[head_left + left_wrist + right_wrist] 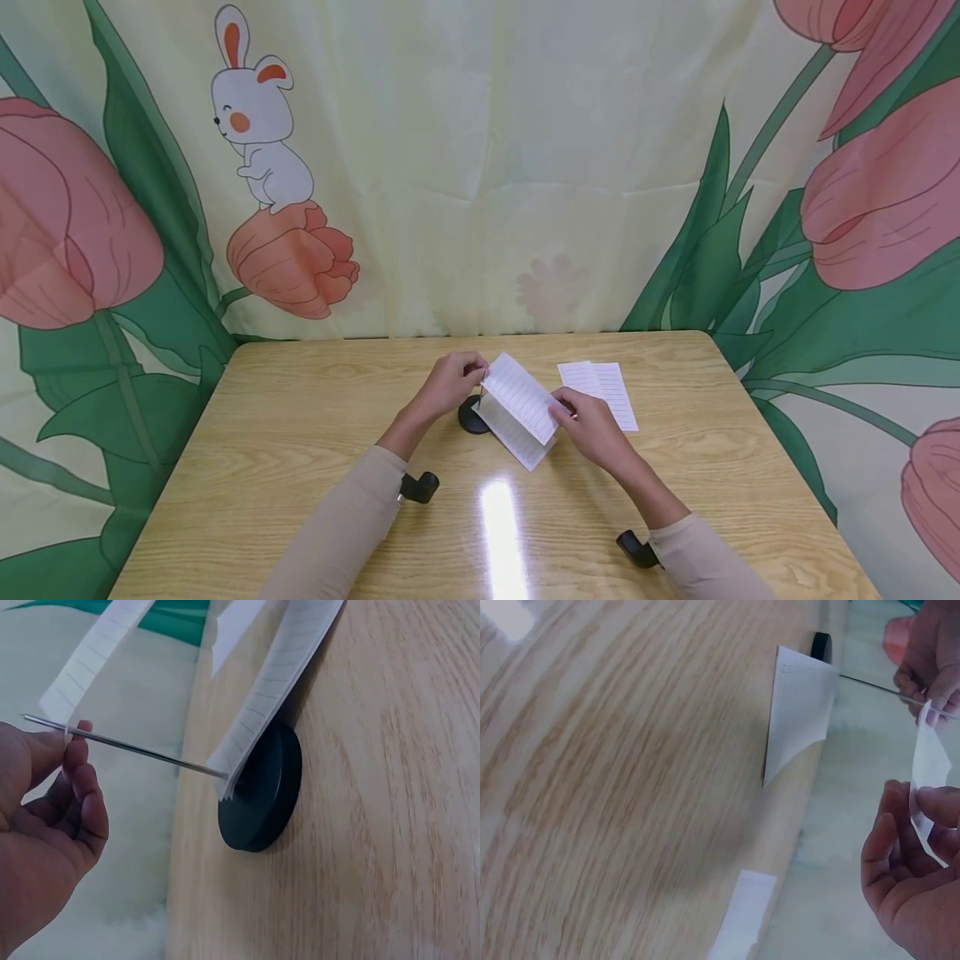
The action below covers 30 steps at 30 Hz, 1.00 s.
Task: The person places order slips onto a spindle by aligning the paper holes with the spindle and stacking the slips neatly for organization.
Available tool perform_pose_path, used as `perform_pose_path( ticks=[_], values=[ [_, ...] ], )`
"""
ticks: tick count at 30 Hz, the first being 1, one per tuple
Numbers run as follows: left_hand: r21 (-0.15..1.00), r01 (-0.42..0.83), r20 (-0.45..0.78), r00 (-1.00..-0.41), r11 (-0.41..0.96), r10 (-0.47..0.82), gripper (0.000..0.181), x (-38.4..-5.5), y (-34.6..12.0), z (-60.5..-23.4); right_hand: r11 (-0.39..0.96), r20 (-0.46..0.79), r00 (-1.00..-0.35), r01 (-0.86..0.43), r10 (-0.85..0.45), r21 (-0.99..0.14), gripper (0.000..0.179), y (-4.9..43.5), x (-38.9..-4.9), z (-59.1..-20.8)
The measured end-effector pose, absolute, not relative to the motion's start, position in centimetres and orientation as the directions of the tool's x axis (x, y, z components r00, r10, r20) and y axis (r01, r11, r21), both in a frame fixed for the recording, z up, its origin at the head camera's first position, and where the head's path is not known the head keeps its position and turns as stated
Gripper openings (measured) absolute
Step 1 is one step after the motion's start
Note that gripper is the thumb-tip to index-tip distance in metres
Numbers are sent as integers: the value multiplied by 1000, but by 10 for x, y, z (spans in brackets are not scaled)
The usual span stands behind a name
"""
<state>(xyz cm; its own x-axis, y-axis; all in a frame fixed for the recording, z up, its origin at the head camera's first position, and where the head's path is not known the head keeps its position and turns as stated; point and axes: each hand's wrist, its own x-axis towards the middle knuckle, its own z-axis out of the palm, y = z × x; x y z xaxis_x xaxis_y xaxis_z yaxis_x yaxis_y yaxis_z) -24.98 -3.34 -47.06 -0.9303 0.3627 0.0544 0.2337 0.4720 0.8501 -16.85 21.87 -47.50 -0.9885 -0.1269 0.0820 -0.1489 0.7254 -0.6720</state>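
A bill spike with a round black base (472, 417) and a thin metal rod (154, 754) stands on the table. My left hand (452, 383) pinches one corner of a lined paper slip (519, 395) near the rod's tip. In the left wrist view the rod passes through or right beside that corner; I cannot tell which. The slip's opposite end is pinched between thumb and fingers of my right hand (594, 425). Lower down, lined slips (259, 705) are impaled on the rod close to the base, partly covered by the held slip in the head view.
Loose lined slips (615, 393) lie on the wooden table (300, 450) behind the right hand. A printed curtain (450, 167) hangs along the table's far edge. Black wrist cameras (420, 487) sit at both sleeves.
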Motion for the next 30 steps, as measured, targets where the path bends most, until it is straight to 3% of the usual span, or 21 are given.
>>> perform_pose_path(
  ticks=[6,20,30],
  values=[
    [860,207,42,-939,467,340,11,-250,-35,-478,750,97,-985,-173,-144,-639,9,218,-171,-481],
    [867,116,-20,-963,484,267,10,-250,-33,-502,771,-27,-992,-82,-127,-631,17,212,-175,-496],
    [855,123,-12,-967,504,256,9,-250,-32,-519,790,-54,-991,-62,-120,-610,18,209,-175,-508]
  ],
)
